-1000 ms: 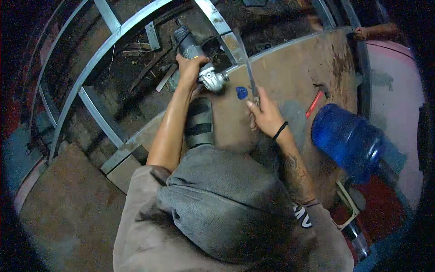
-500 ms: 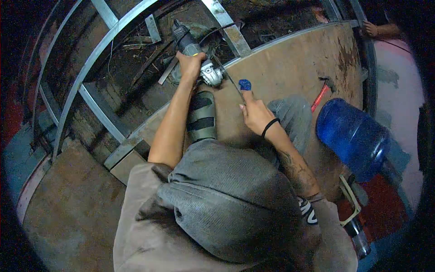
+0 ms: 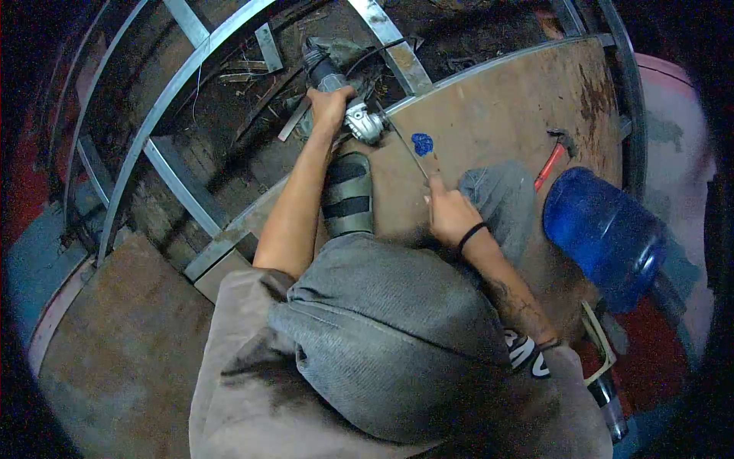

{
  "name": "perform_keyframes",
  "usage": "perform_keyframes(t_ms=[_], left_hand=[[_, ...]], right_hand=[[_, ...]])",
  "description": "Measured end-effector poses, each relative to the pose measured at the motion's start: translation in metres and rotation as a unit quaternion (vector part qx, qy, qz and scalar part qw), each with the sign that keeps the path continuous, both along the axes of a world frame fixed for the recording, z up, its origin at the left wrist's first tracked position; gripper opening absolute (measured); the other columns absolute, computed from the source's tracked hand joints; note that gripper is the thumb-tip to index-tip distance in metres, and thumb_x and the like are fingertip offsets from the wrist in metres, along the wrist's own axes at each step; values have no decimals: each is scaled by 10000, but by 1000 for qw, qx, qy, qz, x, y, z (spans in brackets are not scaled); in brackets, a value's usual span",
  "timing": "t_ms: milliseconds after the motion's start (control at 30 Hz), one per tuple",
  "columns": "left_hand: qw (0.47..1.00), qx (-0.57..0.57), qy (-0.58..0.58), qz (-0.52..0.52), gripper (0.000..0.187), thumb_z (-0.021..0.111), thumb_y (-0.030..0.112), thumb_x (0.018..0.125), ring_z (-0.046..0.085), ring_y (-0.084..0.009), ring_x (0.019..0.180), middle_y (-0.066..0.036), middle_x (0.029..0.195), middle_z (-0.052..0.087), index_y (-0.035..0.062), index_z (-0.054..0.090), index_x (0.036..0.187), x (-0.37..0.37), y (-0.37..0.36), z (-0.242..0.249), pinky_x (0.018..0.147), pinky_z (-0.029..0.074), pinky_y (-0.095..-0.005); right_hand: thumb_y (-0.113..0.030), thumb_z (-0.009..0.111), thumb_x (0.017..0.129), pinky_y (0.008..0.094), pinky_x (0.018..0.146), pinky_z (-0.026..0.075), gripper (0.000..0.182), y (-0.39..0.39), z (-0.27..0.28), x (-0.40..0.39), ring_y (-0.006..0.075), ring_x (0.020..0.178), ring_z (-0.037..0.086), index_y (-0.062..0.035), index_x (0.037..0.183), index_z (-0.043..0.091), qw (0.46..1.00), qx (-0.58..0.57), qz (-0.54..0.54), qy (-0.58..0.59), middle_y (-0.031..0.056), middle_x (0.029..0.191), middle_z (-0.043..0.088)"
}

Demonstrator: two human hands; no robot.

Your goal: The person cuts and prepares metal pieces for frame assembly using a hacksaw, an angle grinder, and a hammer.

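My left hand (image 3: pixel 330 111) is wrapped round the body of an angle grinder (image 3: pixel 365 125), whose silver head points toward the lower right. The grinder lies at the edge of a curved plywood panel (image 3: pixel 489 115). My right hand (image 3: pixel 453 213), fingers curled, is closed round the near end of a thin metal rod (image 3: pixel 409 147). That rod slants from beside the grinder head down to my fingers. Just ahead of my right hand, a crumpled blue piece (image 3: pixel 422 144) rests on the plywood. My sandalled foot (image 3: pixel 348 191) stands below the grinder.
A curved metal frame (image 3: pixel 183 76) with crossbars arches over debris at the upper left. To the right lie a red-handled hammer (image 3: pixel 552 159) and a large blue water jug (image 3: pixel 604 229). A pale-framed tool (image 3: pixel 599 344) sits at the lower right.
My right hand has drawn back toward me, away from the blue piece. Another person's hand at the upper right has left the view. The whole view has shifted slightly.
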State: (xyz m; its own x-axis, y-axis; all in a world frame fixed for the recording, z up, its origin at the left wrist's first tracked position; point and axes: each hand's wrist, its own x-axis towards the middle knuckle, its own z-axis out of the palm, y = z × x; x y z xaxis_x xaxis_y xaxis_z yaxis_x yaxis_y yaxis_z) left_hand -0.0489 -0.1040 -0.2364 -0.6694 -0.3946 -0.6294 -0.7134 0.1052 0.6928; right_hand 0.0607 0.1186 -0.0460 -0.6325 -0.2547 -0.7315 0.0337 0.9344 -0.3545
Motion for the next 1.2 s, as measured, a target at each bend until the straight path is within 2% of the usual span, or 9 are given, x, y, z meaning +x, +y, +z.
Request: perform_keyframes(t_ms=[67,233,367,433,533,633,700,867,1200], left_hand=[[1000,9,-2,-3,946,700,277,548,501,-410,1065,-344,1128,485,-165,218,1231,-1,-1,6,942,365,-360],[997,-67,19,-23,922,706,274,545,520,-414,1041,-334,1118,501,-125,245,1235,-3,9,52,931,377,-377],[996,-93,5,-11,923,712,278,548,518,-418,1035,-317,1112,514,-118,245,1239,-1,9,44,937,374,-383],[994,-103,-11,-26,910,717,286,554,516,-417,1042,-323,1101,516,-119,254,1224,1,7,42,928,380,-382],[996,-87,21,-26,875,716,304,568,530,-421,1016,-337,1069,523,-120,272,1192,0,9,48,901,397,-386],[994,-98,52,-26,885,714,306,574,537,-422,1001,-335,1065,526,-118,260,1205,0,12,54,899,399,-391],[992,-110,41,-41,887,708,307,582,529,-426,1012,-335,1075,522,-108,251,1218,-1,11,60,905,394,-394],[995,-90,14,-44,955,698,296,594,497,-428,1063,-334,1133,489,-99,180,1291,0,10,51,938,367,-393],[995,-75,61,-22,962,702,301,586,494,-423,1069,-325,1147,484,-71,187,1309,4,6,34,942,365,-384]], right_hand=[[-135,458,851,526,649,448,289,-7,-20,-11,452,728,570,12,1088,381,1000,9,14,25,279,692,573],[-134,451,839,489,657,470,214,-46,-44,-55,439,751,584,56,899,529,993,-21,66,94,292,785,584],[-171,449,851,514,667,454,250,-6,-3,-2,453,743,575,40,985,461,999,22,-15,31,299,763,577],[-204,461,837,525,737,462,321,3,10,7,446,811,587,18,1068,430,995,67,-31,-74,297,851,589],[-132,448,820,489,688,467,223,-12,-44,-11,441,768,582,50,928,519,996,-44,56,55,290,770,586],[-104,459,797,467,724,472,228,-50,-59,-64,429,793,587,67,915,553,993,-33,26,110,289,807,594],[-98,462,790,466,760,463,260,-55,-50,-79,431,819,584,75,967,543,999,-25,7,40,296,845,594],[-217,511,839,488,745,454,316,-42,-44,-63,441,843,569,71,967,517,997,-18,-9,74,307,867,584],[-206,527,837,496,723,450,369,-34,-32,-51,450,819,561,61,1072,430,998,-41,-23,30,297,827,577]])
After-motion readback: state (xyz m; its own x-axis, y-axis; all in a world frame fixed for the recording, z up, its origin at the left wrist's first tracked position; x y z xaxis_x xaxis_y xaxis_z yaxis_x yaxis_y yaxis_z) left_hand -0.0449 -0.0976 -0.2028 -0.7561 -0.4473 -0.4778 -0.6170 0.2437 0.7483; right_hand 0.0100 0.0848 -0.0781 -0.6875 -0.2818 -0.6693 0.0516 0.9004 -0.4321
